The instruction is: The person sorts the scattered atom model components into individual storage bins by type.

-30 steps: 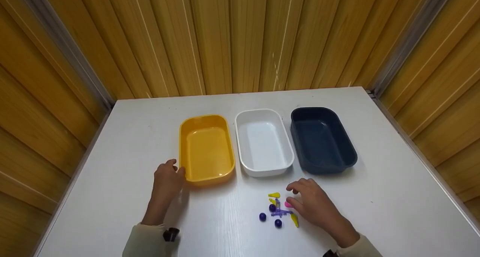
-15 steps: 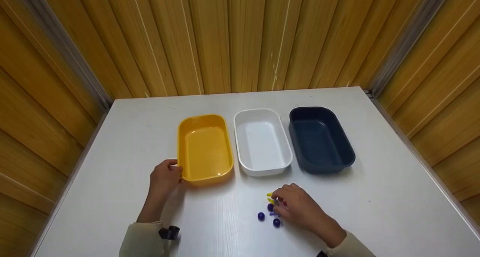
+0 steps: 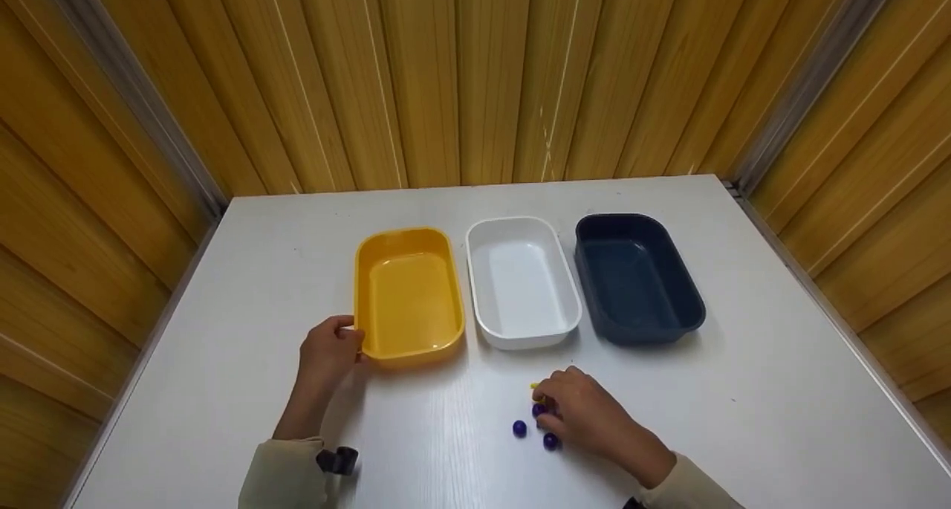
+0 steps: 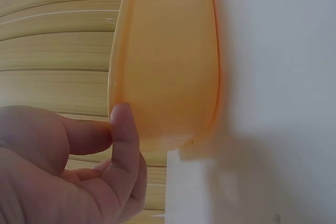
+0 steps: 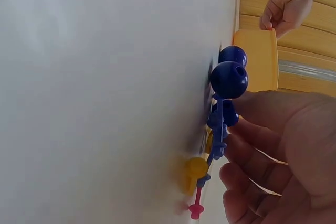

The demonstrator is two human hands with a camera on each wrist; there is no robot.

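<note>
My left hand (image 3: 328, 353) pinches the near left corner of the yellow tray (image 3: 414, 357), thumb outside the rim, as the left wrist view (image 4: 163, 66) confirms for the tray wall. Over a small cluster of plastic pieces bends my right hand (image 3: 594, 412), thumb and fingers apart around some of them. Dark blue-purple beads (image 3: 519, 428) lie beside its fingertips. The right wrist view shows a purple knobbed stick piece (image 5: 219, 135), a yellow peg-like piece (image 5: 196, 168) and a pink-tipped piece (image 5: 196, 209) near the fingers. The hand covers most of these from above.
A white tray (image 3: 527, 339) stands just right of the yellow one, and a dark blue tray (image 3: 646, 332) farther right. All three sit on a white table (image 3: 282, 271). Wood-patterned panels (image 3: 483, 78) rise behind and at both sides.
My right hand has moved left and down over the pieces, covering the pink and most yellow ones. My left hand has gone from beside the yellow tray to gripping its corner.
</note>
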